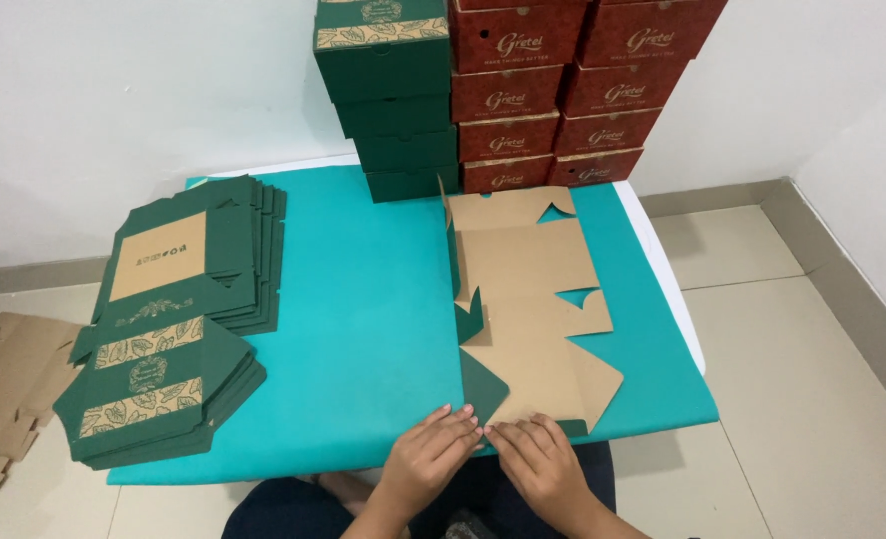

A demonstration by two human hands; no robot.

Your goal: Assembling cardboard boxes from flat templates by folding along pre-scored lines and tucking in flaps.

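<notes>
Two hands at work at the near edge of a low table covered in teal cloth (363, 329). Going left to right:

On the floor at far left, loose brown cardboard pieces (9, 389), well apart from the work. On the left part of the cloth, a fanned stack of flat green box blanks (179, 319), printed side up, leaf pattern showing; presumably kept there as stock within easy reach of the left arm.

At the back, centre, a stack of made-up green boxes (393, 100) against the wall. Just beside it to the right, two stacks of made-up red boxes (563, 95), touching the green ones; likely pushed back to keep the near cloth free for folding.

In the middle-right of the cloth, one unfolded box blank (528, 289), brown inner side up, running from near the red boxes down to the near edge. Left side flaps standing up, green outer face visible; right side flaps lying flat.

Left hand (433, 449) at the near end of the blank, fingers together and pressed down on the near flap, fingertips meeting those of the other hand. Right hand (538, 459) just beside it, likewise flat on the near flap, fingers closed together, nothing clamped inside either palm. Judged as pressing a crease along the near edge. Dark clothing of the seated person below the hands.
</notes>
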